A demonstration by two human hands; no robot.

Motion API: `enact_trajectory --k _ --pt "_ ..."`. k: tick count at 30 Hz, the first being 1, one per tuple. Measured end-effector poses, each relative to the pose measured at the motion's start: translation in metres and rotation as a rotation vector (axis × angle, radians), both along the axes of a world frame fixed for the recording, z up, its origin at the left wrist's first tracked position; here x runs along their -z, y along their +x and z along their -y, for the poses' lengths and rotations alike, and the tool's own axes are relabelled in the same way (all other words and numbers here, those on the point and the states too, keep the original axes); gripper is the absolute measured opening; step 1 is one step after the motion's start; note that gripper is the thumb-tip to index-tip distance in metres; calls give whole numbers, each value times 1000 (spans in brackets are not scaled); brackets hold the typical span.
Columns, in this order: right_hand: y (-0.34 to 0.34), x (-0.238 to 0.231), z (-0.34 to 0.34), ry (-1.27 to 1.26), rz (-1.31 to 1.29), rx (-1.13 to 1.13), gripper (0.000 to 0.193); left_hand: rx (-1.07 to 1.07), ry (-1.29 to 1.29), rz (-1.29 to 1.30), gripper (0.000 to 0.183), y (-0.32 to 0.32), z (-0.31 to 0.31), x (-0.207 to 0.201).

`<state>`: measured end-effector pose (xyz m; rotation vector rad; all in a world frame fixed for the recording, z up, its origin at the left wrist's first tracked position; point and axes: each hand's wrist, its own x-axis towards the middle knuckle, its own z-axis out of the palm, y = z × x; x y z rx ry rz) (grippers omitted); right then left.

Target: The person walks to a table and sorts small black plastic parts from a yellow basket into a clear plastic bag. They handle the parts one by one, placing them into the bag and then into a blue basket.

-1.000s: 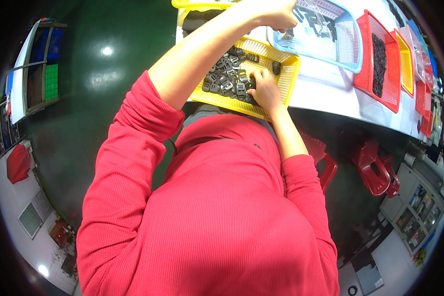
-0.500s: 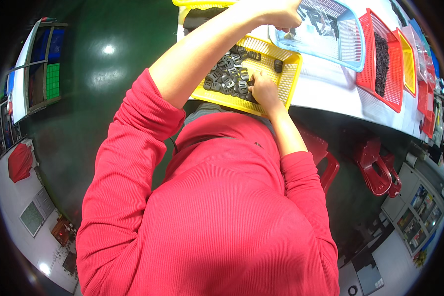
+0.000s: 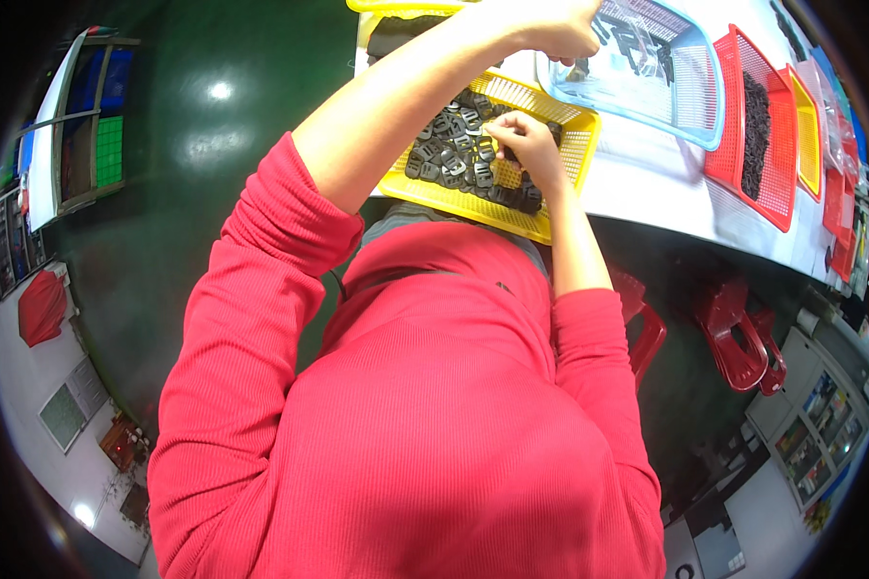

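Black plastic buckles [image 3: 454,150] lie heaped in a yellow basket [image 3: 581,159] just in front of my body. Over the right part of this heap is my right hand [image 3: 531,145], with thumb and fingers brought together; what they hold, if anything, is too small to name. My left arm reaches across the yellow basket. At its end, my left hand [image 3: 568,31] is curled closed beside the near left side of a light blue basket [image 3: 690,121], and its contents are hidden. Dark strip-like pieces [image 3: 642,53] and clear plastic film show in the blue basket.
Farther right on the white table [image 3: 647,183] stand a red basket [image 3: 724,164] of small black parts and a narrow yellow basket [image 3: 807,145]. Another yellow basket [image 3: 362,34] with dark contents sits at the far left. Red chairs [image 3: 734,333] are below the table edge.
My right hand has risen from among the buckles and shifted slightly away from my body. My left hand stays closed by the blue basket. The whole view has shifted a little.
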<state>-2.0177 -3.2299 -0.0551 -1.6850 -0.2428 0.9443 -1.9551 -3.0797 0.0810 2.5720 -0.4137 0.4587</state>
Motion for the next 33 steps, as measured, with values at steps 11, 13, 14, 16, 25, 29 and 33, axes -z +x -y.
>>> enact_trajectory --k 11,13,14,16,25,29,33 --pt "4 23 -67 -661 1132 -361 20 52 40 -139 17 -3 0 -9" --pt "9 29 -69 -647 1141 -405 20 65 33 -122 17 -4 -3 -9" --pt "9 29 -69 -644 1150 -397 19 72 26 -110 17 -3 -4 -9" --pt "8 27 -69 -641 1167 -376 18 91 13 -86 17 -1 -4 -9" --pt "3 -43 -9 -18 -169 225 23 180 -142 100 21 6 -13 4" --pt "-4 -58 13 -13 -271 285 21 347 -166 125 22 7 -18 2" --pt "-7 -51 27 -23 -274 281 22 139 -243 -274 20 -5 -13 -24"
